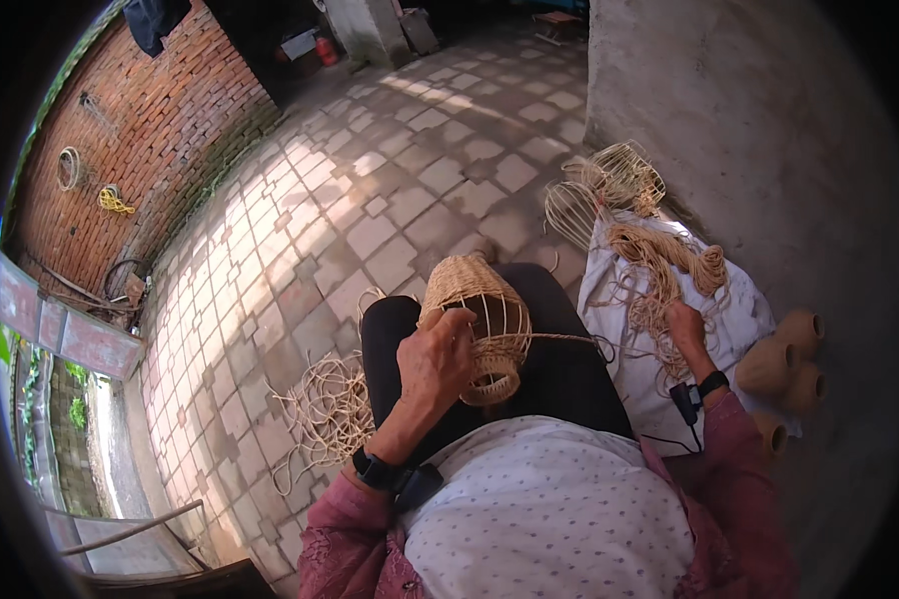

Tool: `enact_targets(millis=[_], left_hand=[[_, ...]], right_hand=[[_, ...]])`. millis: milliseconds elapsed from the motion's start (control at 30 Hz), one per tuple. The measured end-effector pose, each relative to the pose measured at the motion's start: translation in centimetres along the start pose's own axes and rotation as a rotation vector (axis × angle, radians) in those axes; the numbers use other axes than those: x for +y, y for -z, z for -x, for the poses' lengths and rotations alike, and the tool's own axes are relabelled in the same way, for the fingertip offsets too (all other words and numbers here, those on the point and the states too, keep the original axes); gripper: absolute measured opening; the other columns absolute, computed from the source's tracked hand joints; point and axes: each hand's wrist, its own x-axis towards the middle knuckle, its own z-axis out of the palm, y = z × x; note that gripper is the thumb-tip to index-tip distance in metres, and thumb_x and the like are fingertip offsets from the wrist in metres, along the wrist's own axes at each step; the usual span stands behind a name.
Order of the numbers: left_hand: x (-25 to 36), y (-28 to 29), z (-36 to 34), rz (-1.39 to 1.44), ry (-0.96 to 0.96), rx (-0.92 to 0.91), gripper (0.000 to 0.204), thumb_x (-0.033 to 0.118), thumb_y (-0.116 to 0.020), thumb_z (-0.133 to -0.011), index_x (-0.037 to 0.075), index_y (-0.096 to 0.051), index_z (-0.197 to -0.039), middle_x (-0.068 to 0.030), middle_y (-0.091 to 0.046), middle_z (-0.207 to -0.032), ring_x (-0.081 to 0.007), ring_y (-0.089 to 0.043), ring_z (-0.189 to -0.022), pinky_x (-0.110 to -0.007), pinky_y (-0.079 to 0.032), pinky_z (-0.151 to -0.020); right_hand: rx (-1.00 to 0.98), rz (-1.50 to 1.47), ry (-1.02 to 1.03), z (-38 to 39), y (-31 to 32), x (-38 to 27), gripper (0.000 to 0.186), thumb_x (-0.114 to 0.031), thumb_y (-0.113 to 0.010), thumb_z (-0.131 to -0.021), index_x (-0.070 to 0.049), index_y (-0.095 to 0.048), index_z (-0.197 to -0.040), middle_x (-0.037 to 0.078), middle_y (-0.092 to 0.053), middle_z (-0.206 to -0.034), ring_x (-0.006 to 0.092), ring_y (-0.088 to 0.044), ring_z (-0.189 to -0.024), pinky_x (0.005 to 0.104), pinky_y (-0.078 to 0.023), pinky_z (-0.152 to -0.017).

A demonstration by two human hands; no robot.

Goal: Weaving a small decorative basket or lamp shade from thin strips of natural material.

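Observation:
A half-woven wicker basket (477, 290) lies across my lap, its upper part closely woven and bare ribs showing lower down. My left hand (436, 361) is closed around its left side. From the basket a strand of tan cord (561, 336) runs right, over my thigh. Off to my right, my right hand (685, 327) reaches to a tangled heap of tan cord (649, 309) on a white cloth sack (609, 384). Its fingers look curled on strands there, though the fingertips are partly hidden.
Loose cord (325, 409) lies tangled on the paving left of my legs. Unfinished ribbed frames (619, 180) rest beyond the sack, against a grey wall (749, 130). Several finished woven pieces (769, 365) stand at the right. A brick wall (150, 140) rises far left.

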Motion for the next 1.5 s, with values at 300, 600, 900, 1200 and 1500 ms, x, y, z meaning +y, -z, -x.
enact_targets(millis=[300, 600, 900, 1200, 1500], left_hand=[[0.4, -2.7, -2.8, -0.347, -0.011, -0.271, 0.022, 0.016, -0.056, -0.079, 0.015, -0.066, -0.098, -0.0169, -0.065, -0.070, -0.0343, -0.065, -0.069, -0.044, -0.050, -0.063], [-0.2, -3.9, -2.5, -0.317, -0.099, -0.135, 0.008, 0.015, -0.052, -0.080, 0.011, -0.059, -0.082, -0.0171, -0.062, -0.059, -0.0358, -0.063, -0.056, -0.049, -0.046, -0.052], [-1.0, -4.8, -1.7, -0.178, -0.057, 0.156, 0.001, 0.013, -0.057, -0.080, 0.013, -0.057, -0.081, -0.0104, -0.060, -0.060, -0.0319, -0.063, -0.058, -0.044, -0.047, -0.055], [-4.8, -3.3, 0.2, 0.274, 0.273, 0.205, 0.005, 0.009, -0.057, -0.080, 0.009, -0.058, -0.085, -0.0093, -0.062, -0.064, -0.0243, -0.064, -0.060, -0.036, -0.049, -0.059], [-3.3, -1.0, -0.8, 0.149, 0.282, -0.068, 0.028, 0.033, -0.059, -0.086, 0.007, -0.068, -0.090, -0.0116, -0.066, -0.069, -0.0264, -0.066, -0.063, -0.037, -0.050, -0.061]], right_hand=[[-0.507, -1.322, -0.343, -0.3, 3.0, -5.5, 0.007, -0.016, -0.065, -0.085, -0.012, -0.059, -0.086, -0.002, -0.059, -0.074, 0.0094, -0.055, -0.060, 0.0238, -0.045, -0.057], [-0.968, -1.291, -0.137, 2.6, 3.5, -27.0, 0.007, -0.012, -0.064, -0.084, -0.008, -0.058, -0.086, 0.003, -0.064, -0.075, 0.0120, -0.063, -0.065, 0.0253, -0.051, -0.057], [-0.148, -0.513, 0.369, 5.1, 2.2, -31.4, 0.014, -0.005, -0.060, -0.071, -0.004, -0.051, -0.082, 0.016, -0.062, -0.071, 0.0389, -0.062, -0.070, 0.0492, -0.048, -0.065], [-0.452, -1.211, 0.118, 1.9, 5.9, -29.6, 0.017, -0.004, -0.063, -0.078, -0.002, -0.053, -0.092, 0.006, -0.060, -0.070, 0.0148, -0.063, -0.064, 0.0262, -0.051, -0.054], [-0.729, -1.346, -0.118, 3.8, 2.8, -28.9, 0.014, -0.006, -0.068, -0.082, -0.005, -0.055, -0.089, 0.002, -0.059, -0.072, 0.0099, -0.060, -0.058, 0.0230, -0.052, -0.052]])
